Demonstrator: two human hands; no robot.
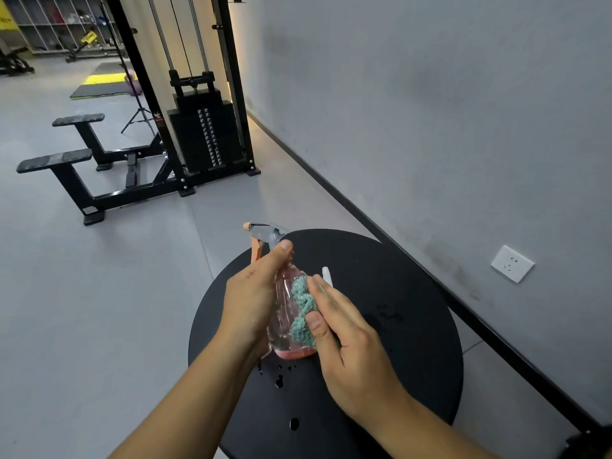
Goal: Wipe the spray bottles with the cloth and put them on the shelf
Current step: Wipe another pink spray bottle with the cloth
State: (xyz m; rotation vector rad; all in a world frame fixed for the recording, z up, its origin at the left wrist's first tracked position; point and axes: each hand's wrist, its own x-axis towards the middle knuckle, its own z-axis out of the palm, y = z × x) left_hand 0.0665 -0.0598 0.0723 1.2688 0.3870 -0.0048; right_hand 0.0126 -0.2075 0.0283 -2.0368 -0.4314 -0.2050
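Over the round black table (414, 326), left hand (251, 299) grips the pink spray bottle (284, 313), unlabelled apparently; right hand (347, 339) presses a teal cloth (303, 309) against it.

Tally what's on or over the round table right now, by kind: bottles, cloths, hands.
Spray bottles: 1, the pink bottle; a white tip behind the hand is too hidden to identify
Cloths: 1, the teal cloth
Hands: 2, left hand and right hand
Total: 4, over the table
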